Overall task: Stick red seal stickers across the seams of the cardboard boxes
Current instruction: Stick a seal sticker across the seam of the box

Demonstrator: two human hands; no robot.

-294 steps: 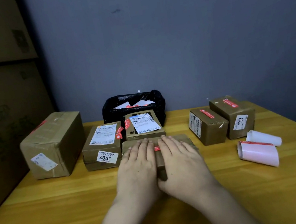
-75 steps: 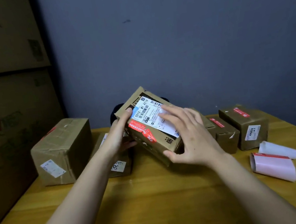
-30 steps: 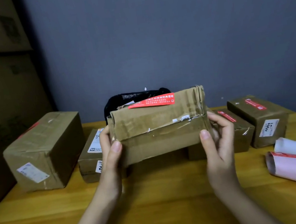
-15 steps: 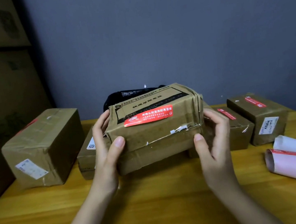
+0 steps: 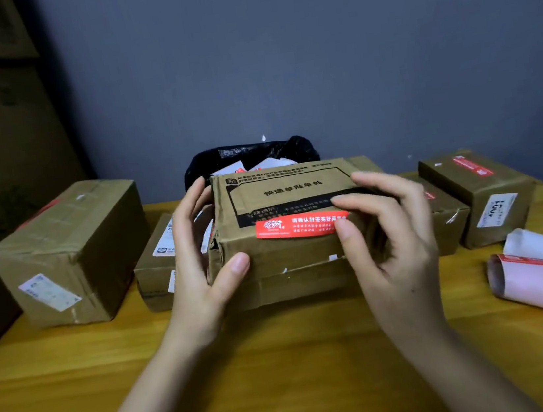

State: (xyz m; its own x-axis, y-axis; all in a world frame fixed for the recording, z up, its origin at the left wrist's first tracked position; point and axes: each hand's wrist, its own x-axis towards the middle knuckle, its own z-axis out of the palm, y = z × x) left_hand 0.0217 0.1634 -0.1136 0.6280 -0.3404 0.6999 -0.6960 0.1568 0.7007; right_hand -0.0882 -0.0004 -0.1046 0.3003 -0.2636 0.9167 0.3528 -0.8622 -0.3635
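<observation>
Gripping the cardboard box at its left end, my left hand steadies it; my right hand pinches its right end over the red seal sticker, lying lengthwise along the box's front top edge.

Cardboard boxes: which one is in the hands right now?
The centre box with the black printed frame on top, gripped by the left hand and right hand; a red seal sticker wraps its front edge.
</observation>
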